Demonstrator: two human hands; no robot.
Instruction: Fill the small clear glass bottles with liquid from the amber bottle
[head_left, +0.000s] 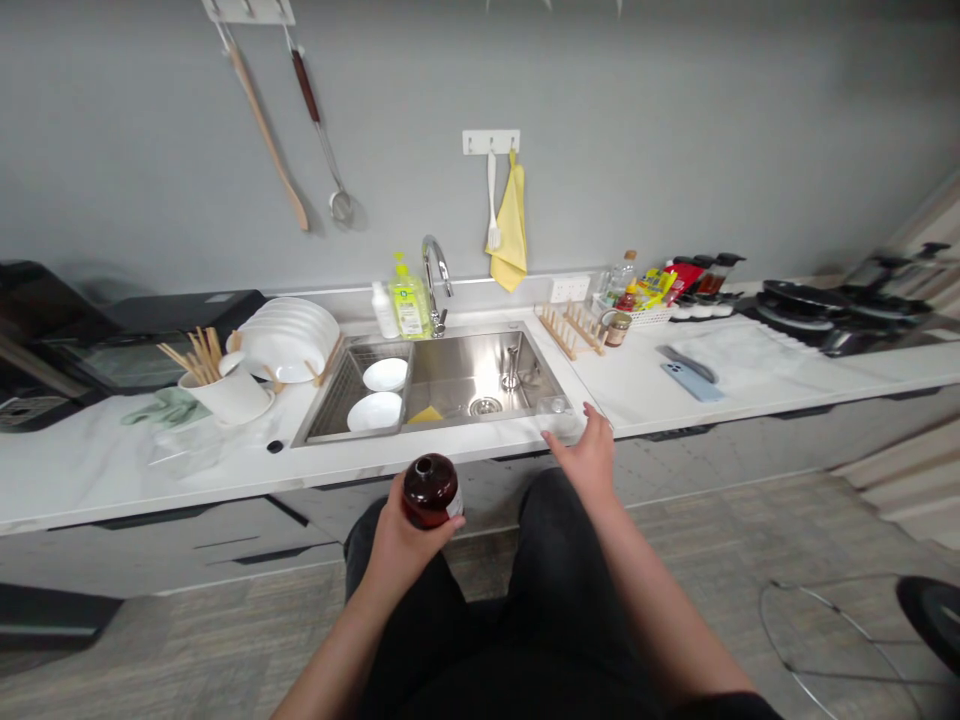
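Note:
My left hand [409, 535] is wrapped round a dark red-brown bottle [430, 490] with a pale label. The bottle is held roughly upright in front of the counter, and its neck has no cap on it. At the sink's front right corner, my right hand [589, 455] has thumb and fingers spread beside a clear, glass-like object [556, 407]; whether they touch it I cannot tell. A small round black piece [275, 447] lies on the counter left of the sink [495, 350].
White bowls [375, 411] sit in a drainer basket on the sink's left side, below the faucet [437, 275] and green soap bottle [409, 305]. Plates [289, 340] and a chopstick holder [229, 395] stand left. A phone [691, 381] and wooden rack [570, 330] are right.

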